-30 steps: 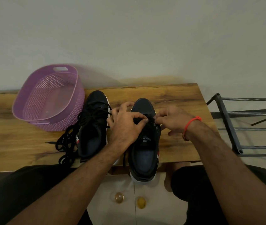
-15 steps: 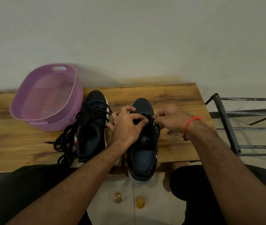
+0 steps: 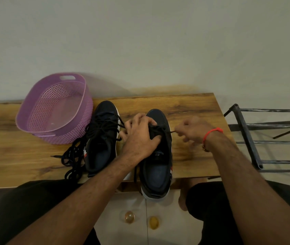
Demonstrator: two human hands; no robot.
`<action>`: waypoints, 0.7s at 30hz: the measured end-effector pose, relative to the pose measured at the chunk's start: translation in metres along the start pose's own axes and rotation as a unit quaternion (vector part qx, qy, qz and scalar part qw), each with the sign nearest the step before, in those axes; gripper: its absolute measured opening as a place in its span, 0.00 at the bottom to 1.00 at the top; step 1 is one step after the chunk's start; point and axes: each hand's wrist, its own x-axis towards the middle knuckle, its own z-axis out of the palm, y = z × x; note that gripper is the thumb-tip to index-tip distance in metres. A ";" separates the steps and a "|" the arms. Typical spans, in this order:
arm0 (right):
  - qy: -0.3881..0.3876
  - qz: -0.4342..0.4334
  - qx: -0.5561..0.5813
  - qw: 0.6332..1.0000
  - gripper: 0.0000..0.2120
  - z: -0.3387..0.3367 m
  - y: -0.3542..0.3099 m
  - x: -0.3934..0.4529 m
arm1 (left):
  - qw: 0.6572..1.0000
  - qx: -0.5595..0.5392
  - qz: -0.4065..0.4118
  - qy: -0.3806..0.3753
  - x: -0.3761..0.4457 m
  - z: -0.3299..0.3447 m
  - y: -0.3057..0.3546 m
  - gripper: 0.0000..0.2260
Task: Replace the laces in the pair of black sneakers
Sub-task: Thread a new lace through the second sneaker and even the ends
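Two black sneakers stand side by side on the wooden bench (image 3: pixel 193 106), toes toward the wall. The left sneaker (image 3: pixel 101 138) has loose black laces across its top. A heap of black laces (image 3: pixel 71 160) lies beside it on the left. My left hand (image 3: pixel 140 137) grips the tongue and eyelet area of the right sneaker (image 3: pixel 158 167). My right hand (image 3: pixel 192 131), motion-blurred, pinches a black lace end (image 3: pixel 169 132) drawn out to the right of that shoe's eyelets. Another lace end hangs off the bench edge beside the right sneaker.
A purple perforated plastic basket (image 3: pixel 34 106) sits tilted at the bench's left, touching the left sneaker. A dark metal rack (image 3: pixel 250 138) stands to the right of the bench. Two small yellowish round objects (image 3: pixel 140 220) lie on the tiled floor between my knees.
My right hand has moved to the right, away from the right sneaker, drawing the lace out sideways. My left hand stays on the shoe's eyelets.
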 end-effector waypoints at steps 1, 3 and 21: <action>0.030 0.007 -0.056 0.998 0.13 -0.009 0.004 0.002 | 1.000 0.005 0.005 0.002 0.001 -0.003 -0.001 0.22; 0.077 0.034 -0.157 0.984 0.11 -0.023 0.014 0.004 | 1.000 0.019 0.002 -0.005 0.002 -0.009 -0.006 0.29; -0.012 0.059 -0.322 0.945 0.17 -0.014 0.018 0.000 | 0.994 0.108 0.034 -0.007 -0.001 -0.009 -0.020 0.43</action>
